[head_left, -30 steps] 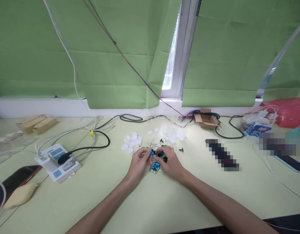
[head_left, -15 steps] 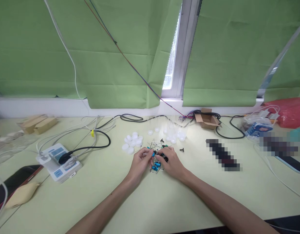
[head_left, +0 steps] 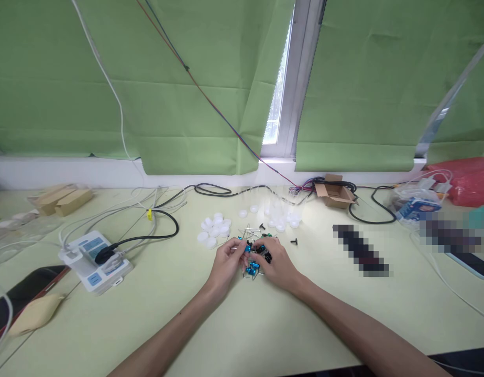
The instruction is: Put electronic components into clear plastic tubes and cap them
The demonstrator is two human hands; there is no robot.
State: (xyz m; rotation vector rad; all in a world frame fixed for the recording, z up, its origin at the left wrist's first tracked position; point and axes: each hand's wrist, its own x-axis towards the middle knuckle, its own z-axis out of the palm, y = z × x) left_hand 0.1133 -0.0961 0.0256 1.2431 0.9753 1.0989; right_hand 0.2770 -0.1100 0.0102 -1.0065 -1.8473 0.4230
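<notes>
Blue piece (head_left: 248,248) half hidden, seemingly pinched by left hand (head_left: 225,261), right hand (head_left: 277,262) curled, its hold unclear, white caps (head_left: 213,230) beyond

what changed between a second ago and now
Only the framing shifted, everything sitting slightly further right; no visible grasp or release. The left hand stays at a small blue piece, the right hand close beside it, among blue and black parts; the white caps stay put.

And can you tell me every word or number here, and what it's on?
None can be read clearly.
Power strip: its blue labels are too small to read.
Blue packet: its print is too blurred to read.
Yellow tag: too small to tell.
</notes>
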